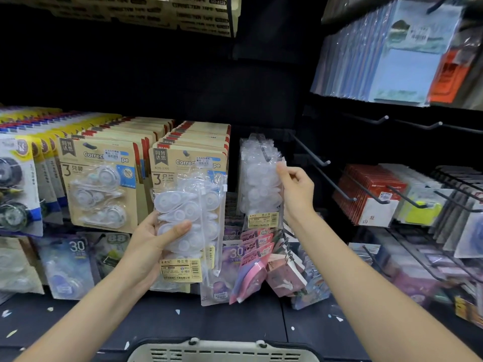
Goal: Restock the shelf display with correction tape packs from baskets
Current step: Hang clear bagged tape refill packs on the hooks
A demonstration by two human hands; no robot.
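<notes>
My left hand (151, 241) grips a small stack of clear bags of white correction tapes (189, 220), each with a yellow barcode label at the bottom, held up in front of the shelf. More of the same clear bags hang (258, 181) on a black peg in the middle of the display. My right hand (296, 186) pinches the upper right edge of the front hanging bag, fingers closed on the plastic. A grey basket (222, 351) shows only its rim at the bottom edge; its contents are hidden.
Kraft-card correction tape packs (104, 178) hang in rows to the left. Bare black pegs (311, 152) stick out to the right of the hanging bags. Red and yellow sticky-note packs (371, 194) hang further right. Pink and purple packs (251, 259) hang on the row below.
</notes>
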